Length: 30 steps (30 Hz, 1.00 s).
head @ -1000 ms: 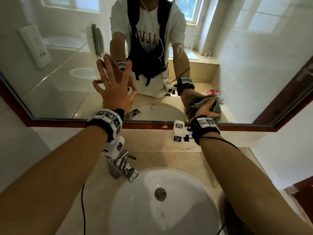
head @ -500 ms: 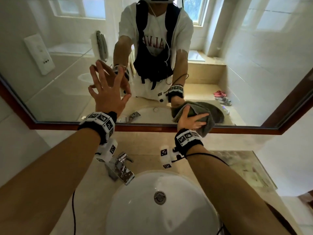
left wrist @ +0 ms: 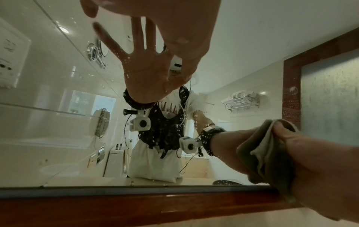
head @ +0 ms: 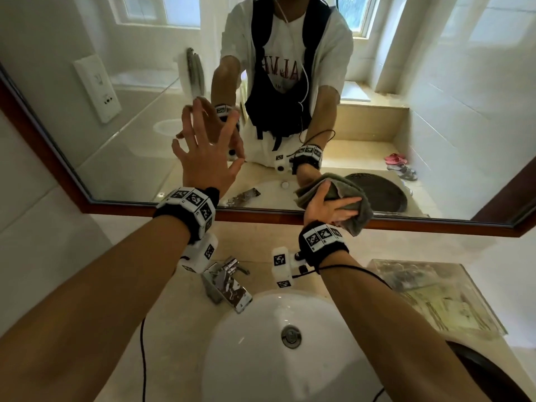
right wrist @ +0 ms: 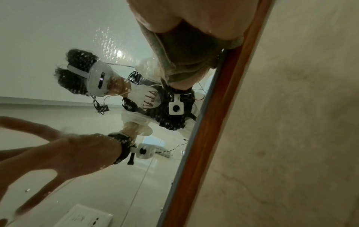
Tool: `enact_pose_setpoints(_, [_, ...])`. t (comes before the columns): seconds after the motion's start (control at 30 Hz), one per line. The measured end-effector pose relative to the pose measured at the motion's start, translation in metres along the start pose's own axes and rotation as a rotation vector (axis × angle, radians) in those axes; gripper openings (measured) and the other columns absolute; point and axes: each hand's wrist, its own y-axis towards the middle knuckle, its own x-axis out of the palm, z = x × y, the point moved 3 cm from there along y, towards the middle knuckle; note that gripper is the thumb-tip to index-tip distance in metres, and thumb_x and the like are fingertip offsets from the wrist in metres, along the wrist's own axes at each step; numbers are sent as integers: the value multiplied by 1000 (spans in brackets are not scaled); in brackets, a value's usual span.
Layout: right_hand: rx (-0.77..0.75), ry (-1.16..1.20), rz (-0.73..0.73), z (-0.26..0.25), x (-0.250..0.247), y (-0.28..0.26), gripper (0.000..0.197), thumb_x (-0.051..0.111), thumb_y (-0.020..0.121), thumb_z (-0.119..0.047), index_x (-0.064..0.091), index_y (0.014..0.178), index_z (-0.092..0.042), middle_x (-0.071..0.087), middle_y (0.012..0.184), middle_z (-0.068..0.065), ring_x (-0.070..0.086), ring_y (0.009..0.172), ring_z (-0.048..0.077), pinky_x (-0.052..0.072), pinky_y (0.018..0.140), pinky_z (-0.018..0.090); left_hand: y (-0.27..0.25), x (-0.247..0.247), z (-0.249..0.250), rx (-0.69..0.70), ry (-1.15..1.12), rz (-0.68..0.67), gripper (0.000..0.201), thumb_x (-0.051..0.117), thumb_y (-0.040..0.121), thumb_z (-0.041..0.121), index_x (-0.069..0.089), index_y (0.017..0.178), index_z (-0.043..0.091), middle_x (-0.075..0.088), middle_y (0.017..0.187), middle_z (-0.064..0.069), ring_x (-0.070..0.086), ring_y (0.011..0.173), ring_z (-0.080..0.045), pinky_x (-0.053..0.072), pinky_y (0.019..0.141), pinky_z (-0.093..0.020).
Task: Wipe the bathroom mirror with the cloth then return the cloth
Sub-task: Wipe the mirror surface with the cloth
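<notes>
The mirror [head: 435, 111] fills the wall above the counter, in a brown wooden frame [head: 261, 216]. My right hand [head: 327, 204] holds a bunched grey cloth [head: 359, 210] against the glass at its bottom edge, right of centre. Part of the cloth hangs over the frame. The left wrist view shows the cloth [left wrist: 266, 153] folded round my right hand [left wrist: 320, 161]. My left hand [head: 203, 149] is up at the glass with fingers spread, holding nothing. Water spots dot the glass.
A white basin [head: 246, 358] sits below my arms, with a chrome faucet [head: 229, 282] behind it. A clear glass tray [head: 435, 294] lies on the counter at the right. A dark round object [head: 493, 372] is at the bottom right corner.
My right hand has slid the cloth leftward along the mirror's bottom edge. The left hand has stayed at the glass, fingers spread. The view has tilted down a little.
</notes>
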Motion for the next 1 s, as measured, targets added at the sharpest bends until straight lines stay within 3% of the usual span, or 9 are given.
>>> enact_pose_setpoints(0.17, [22,35,-7,2,33,-30,94,48,93,-55,-12,153,-15,-16,158,21,-8,148,36,-3,118,47,2,-5,-15,51,-17,0,81,59,82,62,16,148,41,0,159,-23,4,146,-41,26,104,-68])
enact_pose_setpoints(0.3, [30,74,-49,5,76,-78,97,52,92,-52,-13,153,-14,-19,157,22,-12,148,35,-6,117,47,2,-5,-60,8,-27,-10,88,60,81,63,9,150,43,-4,159,-24,-4,146,-42,21,106,-71])
enact_pose_setpoints(0.53, [18,109,-91,3,135,-152,101,59,88,-53,-6,154,-10,-15,157,25,-10,147,37,-6,117,49,4,-8,-127,-49,-25,-13,92,60,81,64,4,151,43,-8,159,-24,-6,146,-43,24,103,-73])
enact_pose_setpoints(0.7, [60,85,-136,4,136,-151,102,56,90,-52,-16,152,-15,-23,157,22,-15,147,35,-9,117,46,5,-2,-138,-35,-16,-20,94,55,80,70,3,152,39,-3,158,-28,-2,145,-47,25,101,-74])
enact_pose_setpoints(0.83, [82,51,-77,-2,121,-129,101,52,90,-58,-16,152,-17,-19,157,25,-7,147,39,-2,118,49,7,-5,-130,-41,-82,20,93,47,81,76,3,153,36,-2,157,-29,-2,144,-48,17,103,-75])
enact_pose_setpoints(1.0, [134,17,-51,-9,92,-104,96,46,92,-60,-14,153,-18,-14,158,25,-1,148,39,1,118,46,10,-15,-122,-35,-131,33,92,53,82,72,5,153,37,-4,158,-28,-5,144,-48,10,105,-76])
